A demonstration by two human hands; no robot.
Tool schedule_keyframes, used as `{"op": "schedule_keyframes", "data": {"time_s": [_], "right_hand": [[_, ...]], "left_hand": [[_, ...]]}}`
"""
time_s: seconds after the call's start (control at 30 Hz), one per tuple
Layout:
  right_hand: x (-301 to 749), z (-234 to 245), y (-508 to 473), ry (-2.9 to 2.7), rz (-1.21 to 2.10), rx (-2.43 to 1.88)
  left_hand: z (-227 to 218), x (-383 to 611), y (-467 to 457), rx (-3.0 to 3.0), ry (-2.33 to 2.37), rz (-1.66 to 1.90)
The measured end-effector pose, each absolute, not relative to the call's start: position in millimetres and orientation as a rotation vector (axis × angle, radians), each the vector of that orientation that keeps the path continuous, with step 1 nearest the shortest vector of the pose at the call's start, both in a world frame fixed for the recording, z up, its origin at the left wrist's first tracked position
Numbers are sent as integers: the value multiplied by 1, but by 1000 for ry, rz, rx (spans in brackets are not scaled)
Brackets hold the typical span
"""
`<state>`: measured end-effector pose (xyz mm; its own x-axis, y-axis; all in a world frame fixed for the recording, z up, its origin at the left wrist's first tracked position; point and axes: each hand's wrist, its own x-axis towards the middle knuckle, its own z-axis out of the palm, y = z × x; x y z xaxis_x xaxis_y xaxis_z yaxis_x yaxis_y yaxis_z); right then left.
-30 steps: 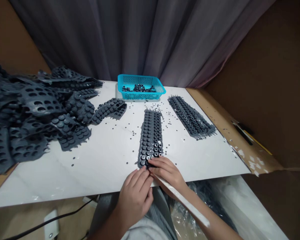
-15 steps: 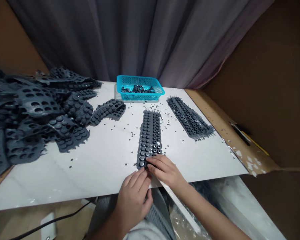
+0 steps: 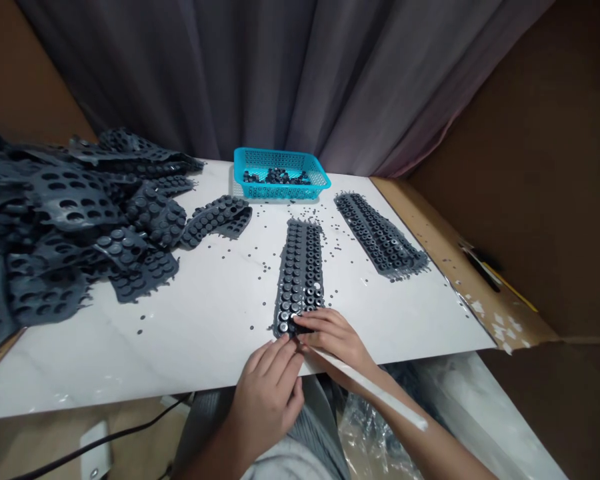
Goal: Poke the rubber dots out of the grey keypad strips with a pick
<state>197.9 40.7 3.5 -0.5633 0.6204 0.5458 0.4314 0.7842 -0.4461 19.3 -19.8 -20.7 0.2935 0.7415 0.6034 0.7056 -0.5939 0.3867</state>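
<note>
A dark grey rubber sheet (image 3: pixel 294 267) with rows of round studs lies lengthwise in front of me. My left hand (image 3: pixel 270 380) has its fingers together, tips pressed on the sheet's near edge. The thumb is bent below the fingers at the table's front. In my right hand (image 3: pixel 335 340) is a thin white stick (image 3: pixel 390 397), its long end slanting back over the forearm. The stick's front end is hidden by the fingers at the sheet's near right corner. Several studs by the fingertips look shinier than the others.
A turquoise basket (image 3: pixel 283 191) with small black pieces stands at the back. Another studded sheet (image 3: pixel 380 237) lies right, and a heap of sheets (image 3: pixel 75 220) covers the left. Small dark discs are scattered on the white table (image 3: pixel 210 333). Cardboard walls flank it; a yellow-handled tool (image 3: pixel 513 290) lies right.
The white stick's rear end has swung up and to the right, now crossing over the right forearm. My right hand has shifted slightly; the left hand and sheet stay in place.
</note>
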Motion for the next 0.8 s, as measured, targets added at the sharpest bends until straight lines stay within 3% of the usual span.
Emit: {"op": "schedule_keyframes", "data": {"time_s": [0.6,0.8], "right_hand": [[196,1,44,-2306,269,-761],[199,-5,47,-2395,76,-711]], "left_hand": [[-22,19,-20,2500,1381,1190],[-20,18,-20,2508,1395,1182]]}}
